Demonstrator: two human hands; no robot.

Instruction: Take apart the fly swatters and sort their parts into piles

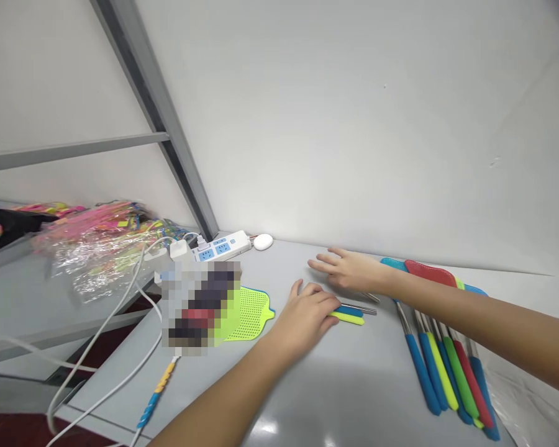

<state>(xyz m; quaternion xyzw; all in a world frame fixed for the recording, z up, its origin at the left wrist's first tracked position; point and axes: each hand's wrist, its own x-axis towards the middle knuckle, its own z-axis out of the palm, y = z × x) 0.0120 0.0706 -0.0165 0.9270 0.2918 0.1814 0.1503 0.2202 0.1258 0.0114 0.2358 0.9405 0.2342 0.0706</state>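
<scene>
My left hand (310, 312) is low over the table, its thumb and fingers closed around the left end of a small bundle of handles. A yellow-green handle (349, 318), a blue handle (353, 311) and a thin metal rod (367, 310) stick out to its right. Just beyond it, my right hand (349, 270) is palm down with fingers stretched; another metal rod (372, 298) shows under its wrist side. Left of my hands lies a yellow-green perforated fly swatter head (251, 313) with a blue edge behind it.
Several fly swatters with coloured handles (447, 372) lie at right, under my right forearm. A blurred-out object (200, 310) covers part of the swatter head. At back left are a power strip (228, 247), a white disc (263, 242), cables and plastic-wrapped items (107, 242) on a shelf.
</scene>
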